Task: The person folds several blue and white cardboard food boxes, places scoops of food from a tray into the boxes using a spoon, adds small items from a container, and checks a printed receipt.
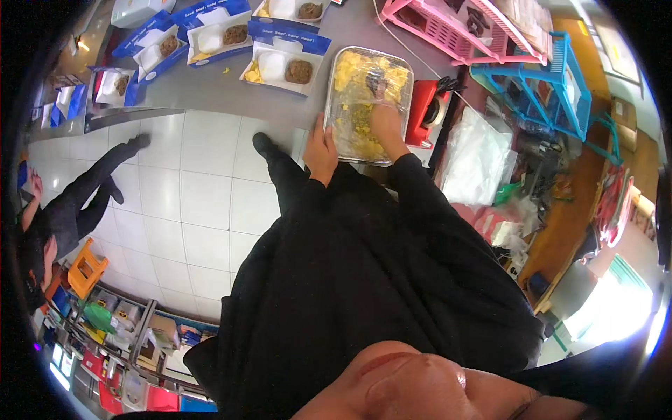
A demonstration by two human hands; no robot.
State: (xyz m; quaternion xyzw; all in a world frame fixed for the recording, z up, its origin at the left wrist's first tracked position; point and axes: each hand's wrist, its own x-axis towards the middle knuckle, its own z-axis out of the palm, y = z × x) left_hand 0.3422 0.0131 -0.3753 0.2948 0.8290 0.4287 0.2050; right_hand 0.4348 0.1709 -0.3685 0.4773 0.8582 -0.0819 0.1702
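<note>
A rectangular metal tray (332,98) stands at the front edge of the grey counter. Yellow scrambled egg (352,70) fills its far part, with thinner crumbs of it nearer me. My left hand (321,152) grips the tray's near left rim. Inside the tray, my right hand (386,124) is closed, its fingers mostly hidden. From them a dark, spoon-like shape (376,85) reaches into the egg; its kind does not show clearly. To the left are several open blue-and-white boxes, among them one box (271,61) with yellow egg and a brown patty (299,71).
Right of the tray sit a red tape dispenser (422,105), a pink basket (448,38), a blue rack (560,98) and clear plastic bags (476,157). Another person (63,217) is at the far left, near an orange stool (87,268). White floor tiles (203,175) lie below the counter.
</note>
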